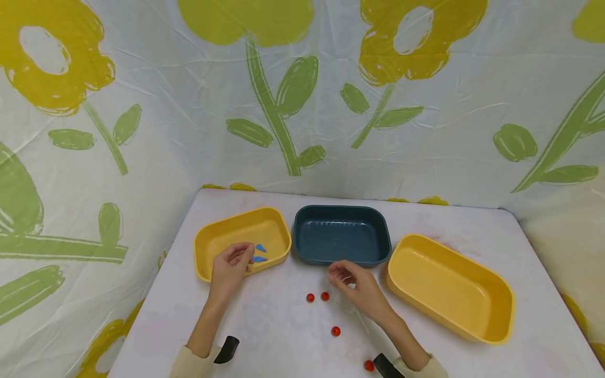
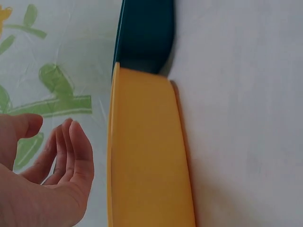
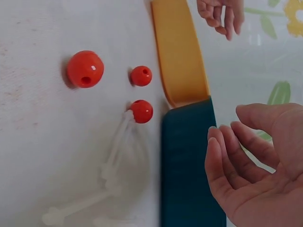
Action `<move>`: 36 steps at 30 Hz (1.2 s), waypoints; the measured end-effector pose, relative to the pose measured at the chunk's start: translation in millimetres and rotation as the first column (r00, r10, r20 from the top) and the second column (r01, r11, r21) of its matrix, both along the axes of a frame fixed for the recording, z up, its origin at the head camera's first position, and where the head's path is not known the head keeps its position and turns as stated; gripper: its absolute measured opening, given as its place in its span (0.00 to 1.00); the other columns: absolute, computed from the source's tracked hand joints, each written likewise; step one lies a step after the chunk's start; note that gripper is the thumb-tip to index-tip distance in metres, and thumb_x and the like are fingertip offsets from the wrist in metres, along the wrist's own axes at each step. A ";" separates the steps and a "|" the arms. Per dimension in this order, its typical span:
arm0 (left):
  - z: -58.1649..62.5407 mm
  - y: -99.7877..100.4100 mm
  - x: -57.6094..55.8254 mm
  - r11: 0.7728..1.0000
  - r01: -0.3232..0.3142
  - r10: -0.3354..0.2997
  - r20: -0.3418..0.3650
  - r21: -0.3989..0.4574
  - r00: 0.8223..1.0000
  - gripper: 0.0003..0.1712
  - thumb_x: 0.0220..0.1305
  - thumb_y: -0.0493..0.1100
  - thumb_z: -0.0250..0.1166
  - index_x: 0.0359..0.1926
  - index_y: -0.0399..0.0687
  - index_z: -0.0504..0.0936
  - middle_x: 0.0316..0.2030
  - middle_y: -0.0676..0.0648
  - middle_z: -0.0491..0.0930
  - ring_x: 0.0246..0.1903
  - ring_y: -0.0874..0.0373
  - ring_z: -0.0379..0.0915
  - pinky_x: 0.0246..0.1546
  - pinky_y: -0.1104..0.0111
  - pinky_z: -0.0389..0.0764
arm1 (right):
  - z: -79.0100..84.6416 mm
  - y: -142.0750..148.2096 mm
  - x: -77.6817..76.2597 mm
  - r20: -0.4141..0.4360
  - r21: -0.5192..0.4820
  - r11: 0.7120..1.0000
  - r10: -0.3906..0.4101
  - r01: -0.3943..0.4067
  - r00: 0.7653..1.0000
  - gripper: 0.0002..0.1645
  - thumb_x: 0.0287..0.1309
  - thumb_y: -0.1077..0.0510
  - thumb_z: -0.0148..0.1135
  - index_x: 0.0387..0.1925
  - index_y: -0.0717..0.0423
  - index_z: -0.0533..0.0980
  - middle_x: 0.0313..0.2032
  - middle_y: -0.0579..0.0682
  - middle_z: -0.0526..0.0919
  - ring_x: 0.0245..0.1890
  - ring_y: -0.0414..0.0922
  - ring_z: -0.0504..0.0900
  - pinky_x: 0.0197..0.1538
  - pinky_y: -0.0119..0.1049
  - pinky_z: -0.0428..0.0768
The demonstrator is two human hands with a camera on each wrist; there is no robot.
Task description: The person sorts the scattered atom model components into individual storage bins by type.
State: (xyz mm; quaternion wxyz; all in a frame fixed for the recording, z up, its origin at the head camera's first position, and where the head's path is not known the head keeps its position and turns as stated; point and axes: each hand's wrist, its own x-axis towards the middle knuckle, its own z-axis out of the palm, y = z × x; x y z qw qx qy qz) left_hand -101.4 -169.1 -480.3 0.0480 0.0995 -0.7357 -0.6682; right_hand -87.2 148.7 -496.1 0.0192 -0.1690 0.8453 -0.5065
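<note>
My left hand (image 1: 230, 266) hovers at the left yellow tray (image 1: 269, 214), fingers bent and thumb apart from them, with nothing visible between them in the left wrist view. Beside its fingertips, two small blue pieces (image 1: 259, 259) appear inside that tray. Near the front rim of the dark teal tray (image 1: 302, 257) is my right hand (image 1: 360, 289); a gap shows between its thumb and loosely bent fingers (image 3: 216, 163), which hold nothing. Several red beads (image 1: 335, 331) with holes lie on the table. Pale, translucent sticks (image 3: 116, 146) lie below the right hand, one end at a red bead (image 3: 142, 111).
A second yellow tray (image 1: 508, 315) stands at the right, angled, close to the teal tray. The left yellow tray adjoins the teal tray's other side. Flower-printed cloth (image 1: 189, 131) hangs behind and beside the white table (image 1: 264, 325).
</note>
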 end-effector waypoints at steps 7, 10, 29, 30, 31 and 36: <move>-6.4 18.1 0.8 0.995 0.056 -0.054 -0.023 0.080 0.998 0.15 0.70 0.42 0.69 0.49 0.32 0.84 0.41 0.34 0.84 0.36 0.45 0.83 0.34 0.65 0.86 | -6.6 2.4 2.7 0.072 0.021 1.000 -0.011 0.010 0.997 0.14 0.63 0.62 0.71 0.49 0.61 0.81 0.41 0.45 0.85 0.41 0.48 0.82 0.46 0.35 0.85; -8.3 25.7 1.4 0.992 0.060 -0.057 -0.027 0.111 0.998 0.14 0.69 0.40 0.69 0.48 0.32 0.84 0.43 0.28 0.82 0.35 0.45 0.83 0.34 0.65 0.87 | -11.4 3.2 3.7 0.091 0.023 1.000 -0.007 0.005 0.996 0.15 0.63 0.63 0.71 0.50 0.60 0.81 0.42 0.46 0.85 0.42 0.47 0.82 0.47 0.35 0.85; -24.5 68.1 4.1 0.986 0.107 -0.106 -0.009 0.128 0.994 0.15 0.70 0.40 0.69 0.49 0.30 0.83 0.41 0.28 0.83 0.35 0.38 0.83 0.31 0.73 0.84 | -30.2 2.1 6.9 0.064 0.001 0.996 0.087 -0.087 0.994 0.15 0.60 0.69 0.70 0.48 0.64 0.80 0.41 0.57 0.85 0.37 0.45 0.81 0.46 0.37 0.85; -25.4 69.5 4.5 0.986 0.110 -0.110 -0.008 0.128 0.994 0.16 0.70 0.40 0.68 0.49 0.30 0.83 0.41 0.29 0.83 0.36 0.38 0.83 0.32 0.73 0.84 | -30.9 1.6 6.7 0.067 0.001 0.996 0.090 -0.091 0.994 0.15 0.59 0.69 0.71 0.48 0.64 0.80 0.41 0.57 0.85 0.36 0.45 0.80 0.46 0.36 0.85; -26.3 70.7 4.9 0.985 0.113 -0.113 -0.003 0.131 0.994 0.16 0.70 0.41 0.68 0.49 0.30 0.83 0.41 0.29 0.83 0.36 0.39 0.83 0.32 0.73 0.84 | -31.5 1.2 6.6 0.068 0.001 0.995 0.094 -0.095 0.993 0.15 0.59 0.69 0.71 0.48 0.65 0.80 0.41 0.57 0.85 0.36 0.45 0.80 0.45 0.36 0.85; -32.3 76.9 6.9 0.985 0.116 -0.121 0.031 0.124 0.992 0.18 0.71 0.43 0.68 0.50 0.30 0.82 0.42 0.30 0.84 0.35 0.45 0.84 0.32 0.73 0.85 | -35.9 -1.0 6.2 0.096 0.014 0.994 0.102 -0.104 0.990 0.14 0.60 0.66 0.72 0.48 0.62 0.81 0.40 0.54 0.84 0.36 0.43 0.79 0.45 0.34 0.83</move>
